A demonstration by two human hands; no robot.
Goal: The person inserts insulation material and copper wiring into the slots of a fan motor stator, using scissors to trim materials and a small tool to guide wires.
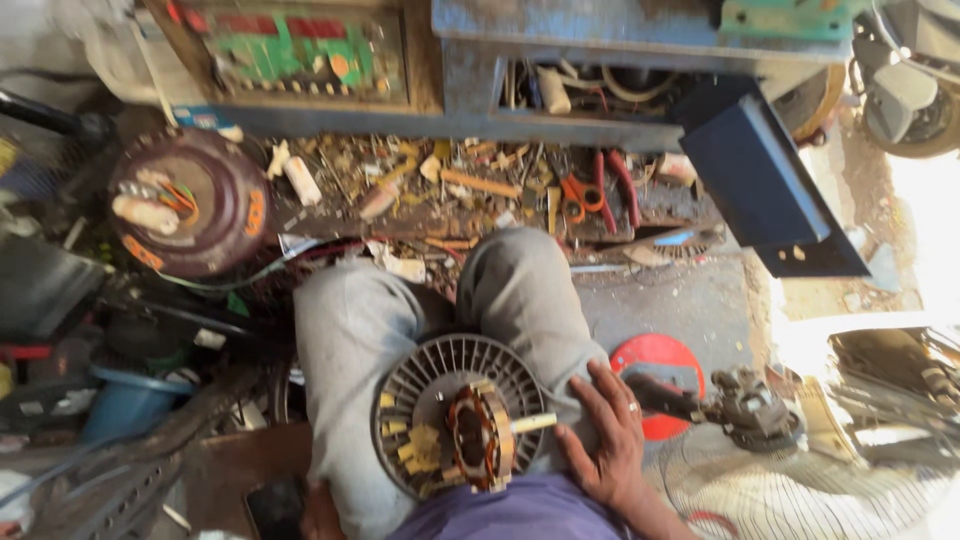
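Observation:
A fan motor point(480, 435) with copper windings, yellow paper slips and a short shaft lies in a round grey vented housing point(440, 365) on my lap, across grey trousers. My right hand point(605, 440) rests flat on my right thigh beside the housing, fingers apart, a ring on one finger, holding nothing. Only a sliver of my left hand point(322, 515) shows at the bottom edge, left of the housing; its fingers are hidden.
A red disc point(657, 365) and a dark motor part point(752, 408) lie right of my knee, above a white fan grille point(770, 495). Orange scissors point(583, 195), red pliers point(626, 185) and scraps litter the floor ahead. A dark round motor point(195, 200) and blue bucket point(128, 405) sit left.

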